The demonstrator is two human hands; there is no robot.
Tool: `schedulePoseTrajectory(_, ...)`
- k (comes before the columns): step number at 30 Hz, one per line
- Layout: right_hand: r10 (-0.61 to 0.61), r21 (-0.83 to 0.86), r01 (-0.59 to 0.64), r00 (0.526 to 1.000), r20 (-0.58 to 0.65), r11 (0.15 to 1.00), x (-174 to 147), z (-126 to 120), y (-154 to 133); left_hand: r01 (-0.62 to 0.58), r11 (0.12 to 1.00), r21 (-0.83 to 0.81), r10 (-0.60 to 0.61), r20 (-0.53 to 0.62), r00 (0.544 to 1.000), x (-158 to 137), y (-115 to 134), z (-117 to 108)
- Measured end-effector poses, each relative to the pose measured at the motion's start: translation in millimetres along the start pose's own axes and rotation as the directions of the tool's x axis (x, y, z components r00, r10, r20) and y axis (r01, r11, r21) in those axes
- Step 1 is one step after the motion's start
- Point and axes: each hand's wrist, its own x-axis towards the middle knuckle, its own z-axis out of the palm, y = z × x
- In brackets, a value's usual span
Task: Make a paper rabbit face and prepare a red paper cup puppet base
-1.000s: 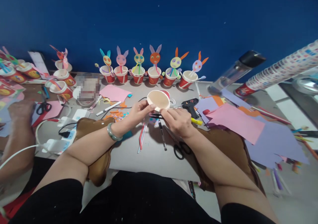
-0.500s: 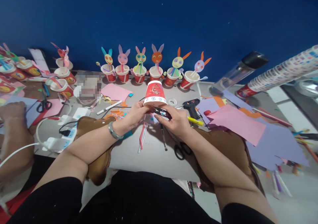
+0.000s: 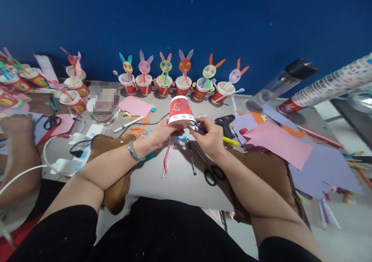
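Observation:
A red paper cup [image 3: 180,106] with a white, blue-patterned band is held upside down over the table, its wide mouth facing down toward me. My left hand [image 3: 163,135] grips the rim from the left. On the right, my right hand [image 3: 209,136] is closed around a small dark and purple hand tool [image 3: 198,129], whose front end meets the cup's rim; its exact kind is unclear. Below the hands lie straws [image 3: 167,157], a pen [image 3: 192,157] and black-handled scissors [image 3: 213,173].
Several cups with paper rabbit figures [image 3: 164,84] line the wall. A glue gun [image 3: 225,124], a yellow cutter [image 3: 231,141] and coloured paper [image 3: 279,144] lie right. Tall stacked cups [image 3: 328,80] lean behind. At left are a power strip [image 3: 83,159] and another person's arm [image 3: 21,157].
The cup has turned slightly in my hands, its dragon print shifting left. The tool in my right hand has tilted and moved a little right along the rim.

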Motion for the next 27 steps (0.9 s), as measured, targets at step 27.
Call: schedulePoseTrajectory(27, 0.182, 0.197, -0.180, 0.983, 0.004, 0.964, 9, -13, -14, -0.414, 0.844, 0.342, 0.383, 0.156, 0.910, -5, -4, -12)
